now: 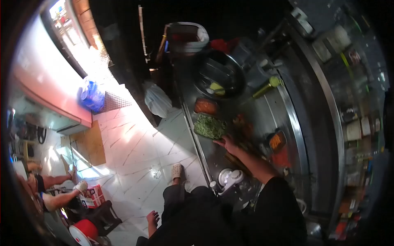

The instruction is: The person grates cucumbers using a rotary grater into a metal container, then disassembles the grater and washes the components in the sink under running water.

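Observation:
My right hand (227, 144) reaches over the metal counter (259, 111) and grips the near corner of a container of shredded green vegetable (209, 126). The fingers lie at its edge, partly hidden and a little blurred. Against the container's far side stands a tub of orange-red food (206, 106). A smaller tub of orange shreds (277, 140) sits right of my forearm. My left hand (153, 218) hangs low by my leg over the floor, holding nothing, its fingers loosely bent and slightly apart.
Farther along the counter are a large dark bowl (218, 74) and a white bucket (186, 37). A white appliance (231, 177) stands close to my body. White plastic bag (157, 99) and blue bag (92, 95) lie beyond the tiled floor. A seated person's legs (61, 201) show at left.

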Tool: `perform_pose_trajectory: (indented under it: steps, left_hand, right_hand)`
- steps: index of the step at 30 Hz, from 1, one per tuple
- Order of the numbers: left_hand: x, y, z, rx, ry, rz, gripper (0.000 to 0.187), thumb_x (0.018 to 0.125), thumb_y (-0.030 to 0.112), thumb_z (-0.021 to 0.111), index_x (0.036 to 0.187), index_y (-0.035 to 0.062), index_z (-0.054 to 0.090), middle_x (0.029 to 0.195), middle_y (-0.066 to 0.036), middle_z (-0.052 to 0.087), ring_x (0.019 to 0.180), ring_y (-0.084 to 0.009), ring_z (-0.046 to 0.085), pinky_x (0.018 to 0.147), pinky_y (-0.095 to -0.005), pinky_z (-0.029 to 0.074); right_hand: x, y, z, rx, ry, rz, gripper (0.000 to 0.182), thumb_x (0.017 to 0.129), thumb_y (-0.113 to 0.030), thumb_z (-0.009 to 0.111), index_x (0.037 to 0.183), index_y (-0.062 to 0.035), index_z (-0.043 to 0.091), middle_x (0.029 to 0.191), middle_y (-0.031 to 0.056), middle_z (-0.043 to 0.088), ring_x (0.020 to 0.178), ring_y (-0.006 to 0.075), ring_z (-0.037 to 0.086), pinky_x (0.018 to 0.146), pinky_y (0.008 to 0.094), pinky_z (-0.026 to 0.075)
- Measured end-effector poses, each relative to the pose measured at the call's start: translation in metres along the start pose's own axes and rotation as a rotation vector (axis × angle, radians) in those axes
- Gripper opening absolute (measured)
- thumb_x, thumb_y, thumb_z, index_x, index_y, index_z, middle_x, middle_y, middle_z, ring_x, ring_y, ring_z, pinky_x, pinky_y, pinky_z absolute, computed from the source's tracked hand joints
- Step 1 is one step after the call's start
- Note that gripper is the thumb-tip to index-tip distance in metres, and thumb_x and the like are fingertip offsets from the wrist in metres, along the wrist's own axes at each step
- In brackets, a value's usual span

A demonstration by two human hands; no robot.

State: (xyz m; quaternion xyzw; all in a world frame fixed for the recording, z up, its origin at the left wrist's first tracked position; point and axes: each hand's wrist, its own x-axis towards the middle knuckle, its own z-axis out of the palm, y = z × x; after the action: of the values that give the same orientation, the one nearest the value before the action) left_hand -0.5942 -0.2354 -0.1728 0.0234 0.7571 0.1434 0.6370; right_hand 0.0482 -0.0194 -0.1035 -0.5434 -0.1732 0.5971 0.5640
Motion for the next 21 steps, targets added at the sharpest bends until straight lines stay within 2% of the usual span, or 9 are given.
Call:
perform_pose_trajectory:
  steps: [1,3,6,8,10,12,17,19,21]
  left_hand:
    - [0.009,0.008,0.009,0.039,0.008,-0.015,0.037,0.097,0.026,0.058,0.129,0.0079,0.063,0.112,-0.013,0.072,0.093,-0.0277,0.065,0.079,-0.0464,0.052]
    - [0.028,0.025,0.02,0.219,-0.112,0.138,0.035,0.097,0.027,0.056,0.126,0.011,0.065,0.108,-0.01,0.073,0.088,-0.0214,0.063,0.074,-0.0413,0.049]
    - [0.047,0.068,0.054,0.36,-0.088,0.25,0.042,0.099,0.039,0.052,0.128,0.014,0.067,0.107,-0.003,0.074,0.084,-0.014,0.058,0.072,-0.0339,0.044]
    - [0.044,0.109,0.089,0.327,-0.109,0.37,0.057,0.098,0.056,0.049,0.127,0.0119,0.069,0.116,-0.005,0.072,0.101,-0.0185,0.059,0.087,-0.0449,0.041]
    - [0.014,0.153,0.132,0.349,-0.184,0.585,0.064,0.099,0.058,0.047,0.134,0.0079,0.065,0.128,-0.01,0.068,0.121,-0.0252,0.059,0.104,-0.0538,0.038]
    - [-0.066,0.194,0.192,0.306,-0.31,0.835,0.062,0.101,0.054,0.048,0.133,0.0043,0.064,0.13,-0.013,0.067,0.127,-0.0265,0.057,0.108,-0.0537,0.037]
    - [-0.264,0.21,0.327,0.502,-0.723,1.101,0.026,0.1,0.0,0.056,0.124,-0.0029,0.065,0.123,-0.012,0.068,0.119,-0.0187,0.061,0.106,-0.0309,0.044]
    - [-0.296,0.184,0.362,0.755,-0.952,1.165,0.028,0.098,-0.005,0.055,0.124,-0.0018,0.065,0.125,-0.012,0.067,0.119,-0.0209,0.062,0.104,-0.0332,0.047]
    - [-0.321,0.154,0.394,1.015,-1.017,1.233,0.034,0.097,-0.001,0.059,0.13,0.0023,0.062,0.129,-0.017,0.066,0.121,-0.0289,0.063,0.102,-0.0363,0.05]
  right_hand:
    - [0.001,0.003,-0.013,-0.018,-0.064,0.003,0.046,0.103,-0.018,0.056,0.143,-0.0012,0.042,0.137,0.0189,0.053,0.131,0.0386,0.053,0.107,0.0501,0.054]
    - [-0.007,-0.002,-0.054,0.085,-0.043,0.375,0.044,0.103,-0.026,0.06,0.138,-0.0024,0.048,0.13,0.0174,0.058,0.125,0.0339,0.059,0.107,0.0466,0.053]
    - [-0.063,-0.066,-0.043,-0.235,0.079,0.288,0.035,0.103,-0.031,0.061,0.122,-0.0023,0.058,0.116,0.0135,0.065,0.111,0.0257,0.068,0.098,0.0393,0.056]
    - [-0.095,-0.073,-0.069,-0.357,0.014,0.09,0.033,0.102,-0.033,0.062,0.114,-0.0024,0.061,0.11,0.0115,0.068,0.104,0.0223,0.07,0.094,0.0377,0.057]
    - [-0.164,-0.099,-0.06,-0.305,0.18,-0.022,0.031,0.101,-0.033,0.064,0.112,-0.0036,0.061,0.105,0.0097,0.069,0.1,0.0209,0.07,0.089,0.036,0.058]
    - [-0.233,-0.108,-0.048,-0.249,0.353,-0.15,0.029,0.1,-0.031,0.066,0.111,-0.0045,0.061,0.102,0.0084,0.07,0.095,0.0196,0.07,0.083,0.0342,0.059]
    - [-0.351,-0.009,-0.033,0.042,0.877,-0.346,0.02,0.099,-0.023,0.065,0.111,-0.0071,0.061,0.094,0.0057,0.07,0.077,0.0152,0.069,0.062,0.028,0.057]
    - [-0.375,0.024,0.003,0.191,0.974,-0.189,0.021,0.102,-0.021,0.056,0.116,-0.0075,0.061,0.112,0.0065,0.065,0.104,0.0173,0.063,0.076,0.0325,0.057]
    - [-0.384,0.074,0.009,0.373,0.608,-0.127,0.034,0.104,-0.021,0.052,0.135,-0.0072,0.055,0.128,0.0072,0.058,0.118,0.0191,0.057,0.1,0.0378,0.051]
